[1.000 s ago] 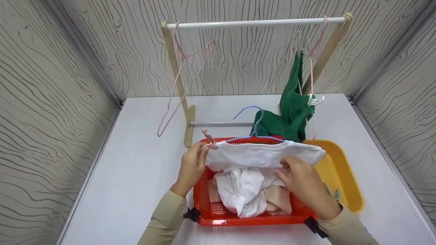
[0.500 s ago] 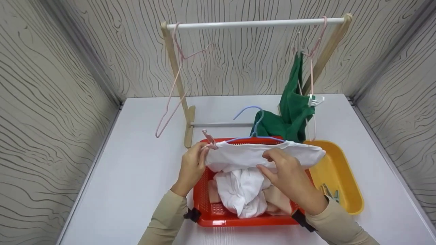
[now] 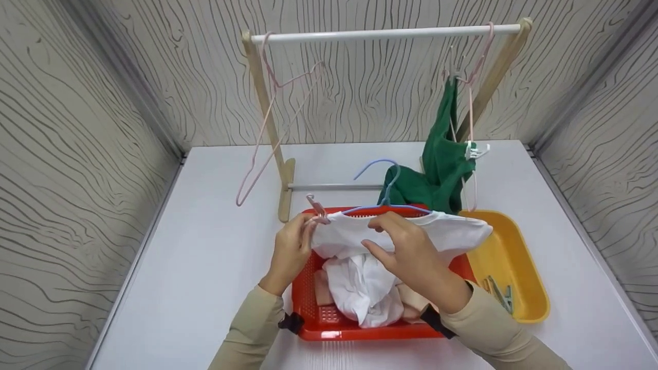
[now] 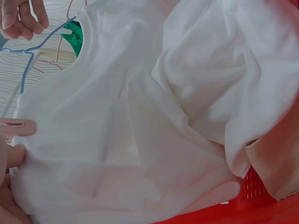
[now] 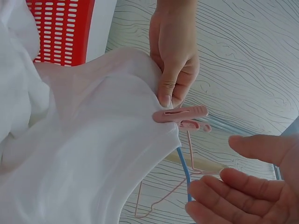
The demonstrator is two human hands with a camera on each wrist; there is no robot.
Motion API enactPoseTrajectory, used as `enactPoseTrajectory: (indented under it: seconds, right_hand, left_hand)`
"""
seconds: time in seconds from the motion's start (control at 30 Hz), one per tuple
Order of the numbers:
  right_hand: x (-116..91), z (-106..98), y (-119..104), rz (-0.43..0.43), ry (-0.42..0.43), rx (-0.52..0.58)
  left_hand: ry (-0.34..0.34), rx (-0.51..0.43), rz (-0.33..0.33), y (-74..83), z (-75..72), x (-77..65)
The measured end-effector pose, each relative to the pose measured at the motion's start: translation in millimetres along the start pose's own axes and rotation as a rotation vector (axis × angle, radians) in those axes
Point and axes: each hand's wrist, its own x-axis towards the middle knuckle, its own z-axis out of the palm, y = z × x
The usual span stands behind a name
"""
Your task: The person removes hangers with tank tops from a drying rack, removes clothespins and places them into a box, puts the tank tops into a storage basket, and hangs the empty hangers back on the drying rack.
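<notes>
Pinched the left shoulder of a white T-shirt [image 3: 457, 231] between the thumb and fingers of the left hand [image 3: 290, 246], clamped on the cloth near the sleeve. Saw a pink clothespin [image 5: 180, 114] fixed on that same shoulder, just beside the left thumb, handles pointing away from the fabric. Held the right hand [image 3: 408, 249] in front of the chest of the T-shirt in the head view, thumb and fingers [image 5: 233, 200] spread well apart from each other, gap facing the clothespin but not touching it.

Found the T-shirt fitted over a blue hanger [image 3: 386, 201], hook rising past the round neckline, with open side toward the left. Saw the garment stretched above the far part of a red basket [image 3: 360, 335], right sleeve overlapping a corner of a yellow tray [image 3: 532, 277] in the head view. Noted crumpled white cloth [image 3: 360, 295] in the basket, just below; could not tell from the folds whether part of the T-shirt or separate. Noted beige fabric [image 4: 275, 163] beneath it, and a few clothespins [image 3: 508, 298] lying in the tray.

Saw a clothes rack [image 3: 380, 34] with a white rail at the back of the bench [image 3: 216, 231], bearing a bare pink hanger [image 3: 278, 85] on the left. Saw on the right another pink hanger [image 3: 471, 121] carrying a green garment [image 3: 444, 159], with a white clip [image 3: 477, 151] at the edge and lower folds bunched behind the basket.
</notes>
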Motion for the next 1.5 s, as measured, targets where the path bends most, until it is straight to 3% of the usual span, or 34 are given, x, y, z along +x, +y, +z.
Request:
enactPoseTrajectory:
  seconds: [0.47, 0.97, 1.2, 1.5]
  right_hand:
    - [23, 22, -10, -0.194, 0.06, 0.034]
    - [44, 44, -14, -0.087, -0.04, 0.046]
    - [52, 49, -15, -0.098, -0.05, 0.094]
    - [54, 54, -15, -0.091, -0.098, 0.201]
  left_hand:
    - [0.007, 0.004, 0.049, 2.0, 0.6, 2.1]
    - [0.029, 0.078, 0.082, 4.2, 1.2, -0.3]
    - [0.003, 0.083, 0.06, 7.4, 0.2, -1.5]
    - [0.026, 0.101, 0.078, 6.9, 0.1, -3.4]
